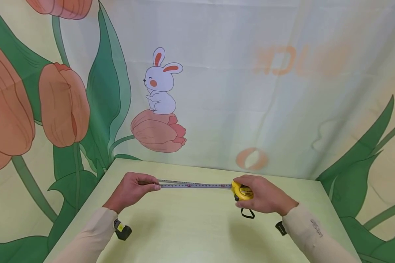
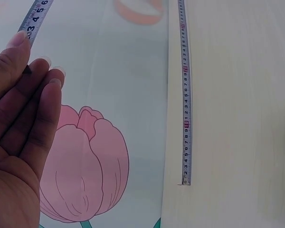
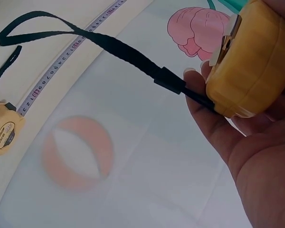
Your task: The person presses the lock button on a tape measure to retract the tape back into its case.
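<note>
My left hand [image 1: 133, 188] pinches the end of a tape measure's pulled-out blade [image 1: 204, 186] between thumb and index finger. At the other end, my right hand [image 1: 263, 193] grips the yellow tape measure case [image 1: 244, 192], fingers and thumb around it. The blade runs roughly level above the table between both hands. A black wrist strap [image 3: 126, 53] hangs from the held case in the right wrist view. Below it, a second yellow tape measure [image 3: 2, 130] lies on the table, its blade [image 2: 186, 97] drawn out along the table's far edge. In the head view this second case is mostly hidden.
The pale table [image 1: 191, 226] ends at a hanging cloth backdrop [image 1: 217, 109] printed with tulips and a rabbit. Dark wrist-worn devices [image 1: 121, 230] show under both cuffs.
</note>
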A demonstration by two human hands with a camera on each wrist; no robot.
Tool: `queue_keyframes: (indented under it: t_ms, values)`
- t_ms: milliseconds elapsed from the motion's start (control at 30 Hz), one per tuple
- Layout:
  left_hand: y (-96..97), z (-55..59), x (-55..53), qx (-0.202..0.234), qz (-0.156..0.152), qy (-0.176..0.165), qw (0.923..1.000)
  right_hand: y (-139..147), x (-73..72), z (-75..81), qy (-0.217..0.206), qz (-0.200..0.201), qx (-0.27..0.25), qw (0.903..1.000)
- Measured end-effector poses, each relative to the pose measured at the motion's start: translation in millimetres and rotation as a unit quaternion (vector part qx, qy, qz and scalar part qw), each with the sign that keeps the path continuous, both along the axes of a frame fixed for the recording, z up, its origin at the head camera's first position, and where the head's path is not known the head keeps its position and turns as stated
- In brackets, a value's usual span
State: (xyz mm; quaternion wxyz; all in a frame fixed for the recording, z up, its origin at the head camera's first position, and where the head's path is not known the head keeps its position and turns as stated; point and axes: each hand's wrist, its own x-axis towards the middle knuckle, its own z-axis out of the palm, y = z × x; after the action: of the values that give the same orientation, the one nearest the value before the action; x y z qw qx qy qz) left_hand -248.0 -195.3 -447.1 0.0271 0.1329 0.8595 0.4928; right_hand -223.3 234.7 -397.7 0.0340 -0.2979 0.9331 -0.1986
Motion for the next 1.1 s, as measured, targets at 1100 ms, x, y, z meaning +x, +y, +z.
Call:
queue_keyframes:
  t_ms: [1100]
  values:
    - [9.0, 1.6, 2.3, 0.004, -0.004, 0.000, 1.0000, -4.0, -1.3, -0.4, 0.003, -0.012, 0.006, 0.9999]
